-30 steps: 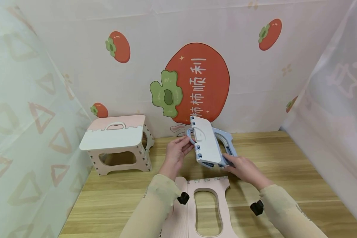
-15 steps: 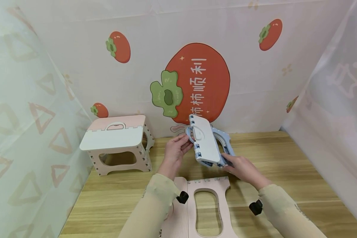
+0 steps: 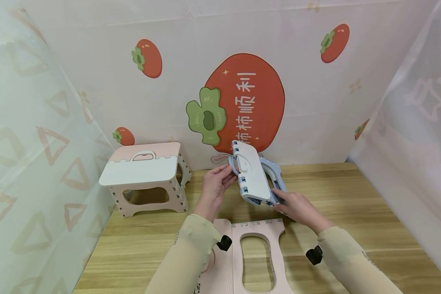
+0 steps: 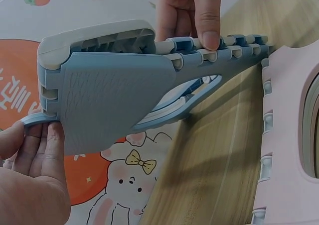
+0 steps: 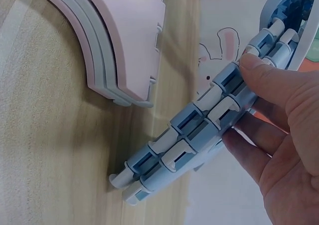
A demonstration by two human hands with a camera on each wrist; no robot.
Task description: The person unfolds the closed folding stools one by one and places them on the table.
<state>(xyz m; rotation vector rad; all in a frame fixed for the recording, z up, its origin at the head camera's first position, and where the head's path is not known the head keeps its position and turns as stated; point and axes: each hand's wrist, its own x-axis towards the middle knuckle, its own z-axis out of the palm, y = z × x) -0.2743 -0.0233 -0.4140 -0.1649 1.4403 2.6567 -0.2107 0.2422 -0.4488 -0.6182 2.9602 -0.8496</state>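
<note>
A blue and white folding stool, partly folded, is held tilted over the back of the wooden table. My left hand pinches the blue carry handle at its left edge. On the other side, my right hand grips the folded leg panels near their hinge row, thumb on top and fingers beneath. The leg end meets the tabletop in the right wrist view. Closer to me lies a pink folding stool, folded flat, partly hidden by my left sleeve.
A pink and white folding stool stands unfolded on its legs at the back left of the wooden table. A printed cloth backdrop rises behind the table, with cloth along both sides.
The blue and white stool has shifted slightly left, with both hands moving along and keeping their grips. The two pink stools stay where they were.
</note>
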